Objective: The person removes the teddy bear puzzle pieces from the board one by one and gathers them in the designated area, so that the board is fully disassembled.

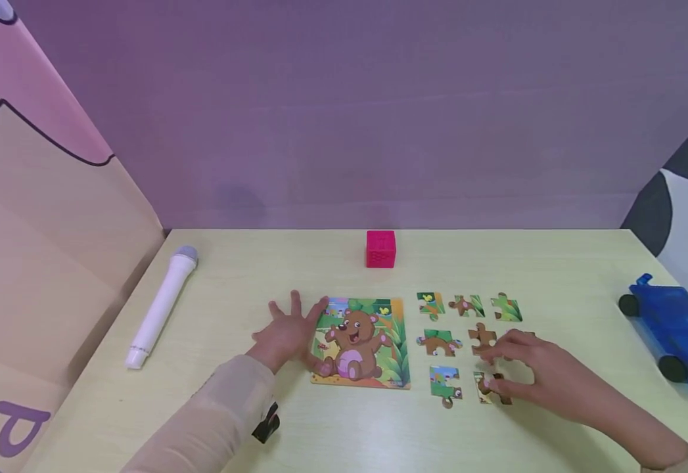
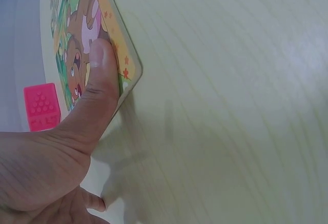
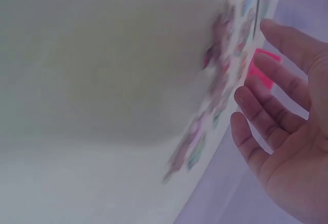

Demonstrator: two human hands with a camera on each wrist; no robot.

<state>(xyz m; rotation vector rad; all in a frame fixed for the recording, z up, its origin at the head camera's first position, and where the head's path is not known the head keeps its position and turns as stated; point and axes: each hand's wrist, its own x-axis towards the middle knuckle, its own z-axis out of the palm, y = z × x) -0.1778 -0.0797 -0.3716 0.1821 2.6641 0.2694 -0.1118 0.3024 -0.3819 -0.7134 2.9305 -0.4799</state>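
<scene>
My left hand (image 1: 285, 336) has its fingers spread at the left edge of a square bear picture board (image 1: 388, 368). In the left wrist view its thumb (image 2: 102, 75) lies flat on the printed face near a corner. My right hand (image 1: 547, 376) hovers over loose jigsaw pieces to the board's right, fingers loosely bent and apart. Its fingertips overlap a brown piece (image 1: 482, 335) and a lower brown-and-green piece (image 1: 483, 389) in the head view. In the right wrist view nothing shows between the fingers (image 3: 256, 111), and the pieces are blurred. Part of another piece is hidden behind the right hand.
Other jigsaw pieces lie in rough rows, among them a green-and-blue one (image 1: 445, 386) and a leafy one (image 1: 506, 307). A pink cube (image 1: 381, 249) stands behind the board. A white toy microphone (image 1: 163, 305) lies at far left, a blue toy car (image 1: 677, 328) at far right.
</scene>
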